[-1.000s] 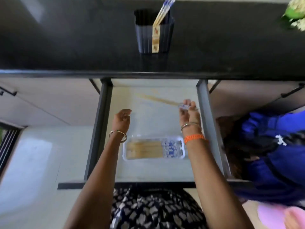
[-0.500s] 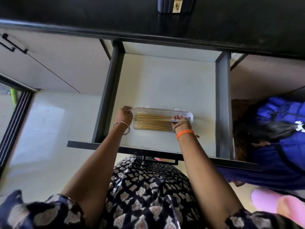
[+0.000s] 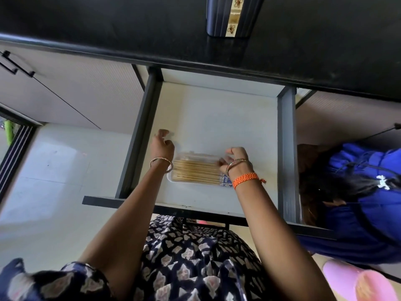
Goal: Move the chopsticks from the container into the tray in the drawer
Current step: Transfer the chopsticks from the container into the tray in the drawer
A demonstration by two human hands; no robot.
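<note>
A clear plastic tray (image 3: 173,178) lies in the open white drawer (image 3: 217,118) and holds several wooden chopsticks (image 3: 195,171) side by side, their blue-patterned ends to the right. My left hand (image 3: 162,146) hovers over the tray's left end, fingers loosely curled and apart, holding nothing. My right hand (image 3: 235,162) is above the tray's right end, fingers spread, empty, and it hides part of the patterned ends. The dark ribbed container (image 3: 233,17) stands on the black counter at the top edge; only its lower part shows.
The black countertop (image 3: 108,29) overhangs the drawer. Dark grey drawer rails (image 3: 138,144) run along both sides. A person in blue (image 3: 364,192) crouches right of the drawer. White cabinet doors (image 3: 76,88) and a pale floor lie to the left.
My right hand carried a chopstick down into the tray and released it. Both hands have lifted slightly off the tray. The view tilted down, cutting off the container's top.
</note>
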